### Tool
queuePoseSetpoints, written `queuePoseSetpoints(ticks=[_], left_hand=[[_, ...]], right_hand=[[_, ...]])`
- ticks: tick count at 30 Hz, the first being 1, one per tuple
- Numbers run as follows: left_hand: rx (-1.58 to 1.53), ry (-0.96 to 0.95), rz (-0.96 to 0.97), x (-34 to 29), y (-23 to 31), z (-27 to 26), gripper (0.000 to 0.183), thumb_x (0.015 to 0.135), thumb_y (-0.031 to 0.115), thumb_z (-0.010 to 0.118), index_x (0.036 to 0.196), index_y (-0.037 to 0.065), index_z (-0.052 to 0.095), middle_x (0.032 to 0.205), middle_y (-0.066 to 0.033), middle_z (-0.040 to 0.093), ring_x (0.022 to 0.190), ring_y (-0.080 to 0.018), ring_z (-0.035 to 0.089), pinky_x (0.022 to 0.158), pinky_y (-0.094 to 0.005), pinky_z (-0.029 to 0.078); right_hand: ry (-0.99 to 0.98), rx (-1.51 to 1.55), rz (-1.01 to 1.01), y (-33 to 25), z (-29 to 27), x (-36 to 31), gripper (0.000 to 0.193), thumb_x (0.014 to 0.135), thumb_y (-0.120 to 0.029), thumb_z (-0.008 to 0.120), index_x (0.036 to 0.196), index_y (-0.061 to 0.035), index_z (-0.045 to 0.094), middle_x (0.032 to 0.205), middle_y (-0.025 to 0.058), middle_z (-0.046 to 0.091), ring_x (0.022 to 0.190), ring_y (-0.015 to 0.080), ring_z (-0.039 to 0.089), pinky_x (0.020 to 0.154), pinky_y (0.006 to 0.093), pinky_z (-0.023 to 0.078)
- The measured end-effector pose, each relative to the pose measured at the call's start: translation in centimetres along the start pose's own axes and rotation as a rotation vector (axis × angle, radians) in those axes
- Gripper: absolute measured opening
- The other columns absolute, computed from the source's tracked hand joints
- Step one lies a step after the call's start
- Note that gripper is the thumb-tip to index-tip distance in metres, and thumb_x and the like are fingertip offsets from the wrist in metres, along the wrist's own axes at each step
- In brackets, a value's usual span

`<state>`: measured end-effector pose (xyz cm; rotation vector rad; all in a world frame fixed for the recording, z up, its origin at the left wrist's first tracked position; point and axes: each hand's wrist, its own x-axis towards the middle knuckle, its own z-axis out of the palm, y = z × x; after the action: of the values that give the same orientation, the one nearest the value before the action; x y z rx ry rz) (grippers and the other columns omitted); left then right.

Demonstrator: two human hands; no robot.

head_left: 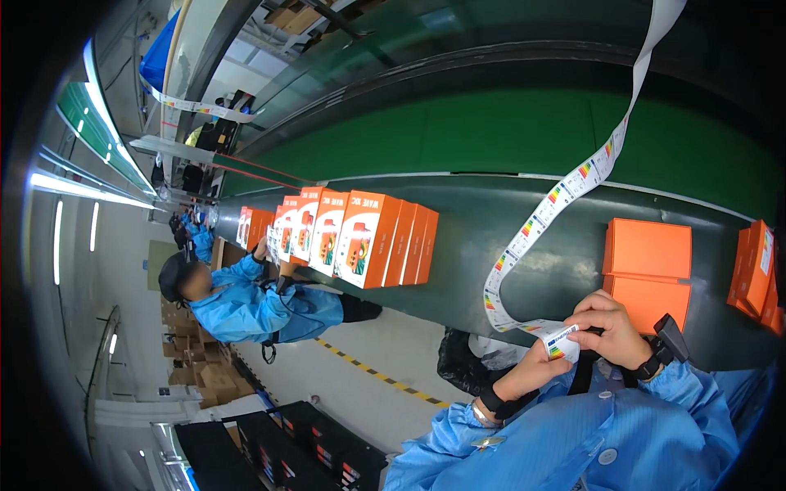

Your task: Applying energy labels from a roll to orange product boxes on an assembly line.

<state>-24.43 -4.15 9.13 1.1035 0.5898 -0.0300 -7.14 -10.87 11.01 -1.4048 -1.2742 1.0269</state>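
Observation:
A long white strip of printed labels with coloured bars curves down from the top right and across the bench to my hands. My left hand grips its end from below, close to my body. The fingers of my right hand pinch the same end from the other side, at a label's upper edge. Two plain orange boxes lie side by side on the bench just beyond my right hand, the nearer one partly hidden by it. Both my wrists carry black bands.
Several orange-and-white printed boxes stand in rows left of centre. More orange boxes are stacked at the far right. A green belt runs behind the bench. A co-worker in blue handles something at left. A black bag hangs below the edge.

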Motion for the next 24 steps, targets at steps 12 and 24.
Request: queuePoseSetpoints(ticks=[12,24], left_hand=[[-0.631,0.132,0.060,3.2,5.1,-0.4,0.038,0.090,0.026,0.035,0.106,-0.004,0.051,0.102,-0.0133,0.057,0.094,-0.0223,0.055,0.084,-0.0344,0.042],[-0.039,0.291,0.115,9.3,8.0,-6.3,0.023,0.074,0.006,0.056,0.095,-0.005,0.056,0.074,-0.0101,0.058,0.068,-0.0183,0.056,0.070,-0.0298,0.045]], right_hand=[[0.219,0.241,0.068,-0.8,-0.2,-1.9,0.022,0.078,-0.008,0.060,0.099,-0.0044,0.058,0.093,0.0076,0.056,0.087,0.0167,0.054,0.071,0.0274,0.045],[0.283,-0.211,0.121,3.2,-14.3,-2.3,0.034,0.085,-0.006,0.050,0.119,-0.0070,0.049,0.083,0.0096,0.055,0.072,0.0169,0.054,0.062,0.0273,0.044]])
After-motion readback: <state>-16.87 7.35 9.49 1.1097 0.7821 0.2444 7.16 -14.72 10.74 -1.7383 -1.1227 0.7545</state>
